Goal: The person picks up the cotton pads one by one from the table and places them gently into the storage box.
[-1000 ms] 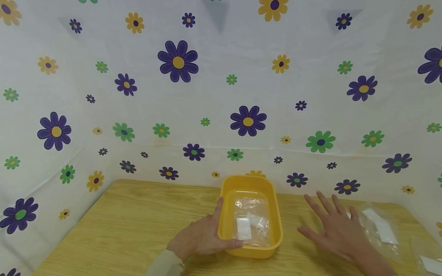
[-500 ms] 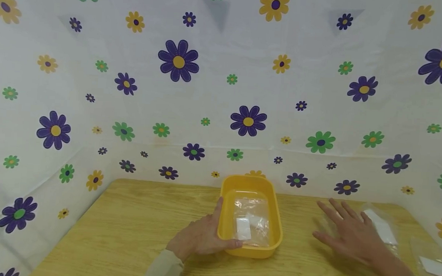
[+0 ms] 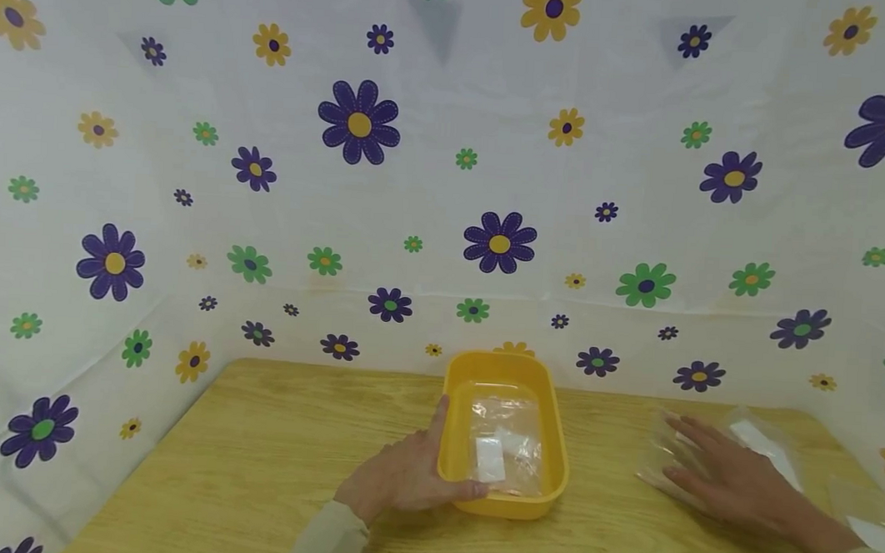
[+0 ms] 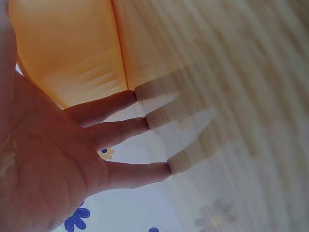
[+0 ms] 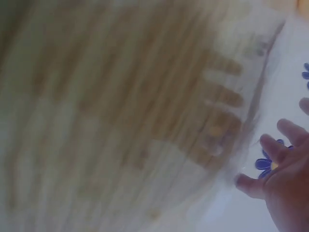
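A yellow tray stands on the wood-grain table. Inside it lies a clear plastic bag with a small white piece. My left hand rests at the tray's near left corner, thumb over the front rim and index finger along the side. In the left wrist view, fingers of this hand stretch straight, tips on the table. My right hand is over another clear bag to the tray's right, fingers extended. The right wrist view shows those fingers spread; whether they touch the bag, I cannot tell.
Further right lie two more clear bags with white pieces, one behind my right hand and another near the table's right edge. A white flowered cloth hangs behind and beside the table.
My right hand has moved right, away from the tray, and its fingers have come closer together. A clear bag now shows beside and under it. The left hand and tray have stayed in place.
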A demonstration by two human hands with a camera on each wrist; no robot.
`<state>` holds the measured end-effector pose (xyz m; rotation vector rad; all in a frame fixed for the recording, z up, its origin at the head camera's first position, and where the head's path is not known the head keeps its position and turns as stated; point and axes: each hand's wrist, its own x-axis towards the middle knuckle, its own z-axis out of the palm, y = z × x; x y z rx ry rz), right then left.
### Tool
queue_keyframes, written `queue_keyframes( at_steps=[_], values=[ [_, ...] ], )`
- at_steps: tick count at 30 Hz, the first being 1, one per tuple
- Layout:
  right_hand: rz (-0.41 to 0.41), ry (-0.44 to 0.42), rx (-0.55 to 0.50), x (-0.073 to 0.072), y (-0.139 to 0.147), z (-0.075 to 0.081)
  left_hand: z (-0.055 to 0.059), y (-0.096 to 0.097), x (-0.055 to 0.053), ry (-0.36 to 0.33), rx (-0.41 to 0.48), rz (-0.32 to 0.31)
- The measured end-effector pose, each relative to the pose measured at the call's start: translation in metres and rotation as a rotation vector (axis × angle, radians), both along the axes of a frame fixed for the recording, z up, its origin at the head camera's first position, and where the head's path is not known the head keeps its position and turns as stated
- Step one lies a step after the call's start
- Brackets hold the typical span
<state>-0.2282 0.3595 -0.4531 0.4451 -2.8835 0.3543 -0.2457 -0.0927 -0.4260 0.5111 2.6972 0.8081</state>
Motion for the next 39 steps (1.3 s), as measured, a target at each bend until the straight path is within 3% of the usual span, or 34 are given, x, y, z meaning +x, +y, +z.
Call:
queue_keyframes(
  at_steps=[4,7,17,23,28,39],
  values=[
    [-0.001,-0.06,-0.076,0.002,0.005,-0.003,0.0,0.0,0.001,0.001,-0.009,-0.001],
    [-0.005,-0.078,-0.077,0.001,0.008,-0.006,0.0,0.0,0.001,-0.002,-0.007,-0.002],
    [0.007,-0.005,-0.064,-0.005,0.013,-0.011,-0.002,-0.001,-0.001,0.006,0.027,-0.016],
    [-0.033,0.004,-0.052,-0.011,0.01,-0.01,-0.002,-0.002,-0.002,0.013,0.022,-0.024],
    [-0.073,-0.01,-0.103,-0.012,0.011,-0.011,-0.002,-0.001,-0.002,0.012,0.035,-0.031],
    [-0.051,-0.007,-0.183,-0.016,0.01,-0.007,-0.003,-0.001,-0.002,0.031,0.042,-0.036]
  ],
)
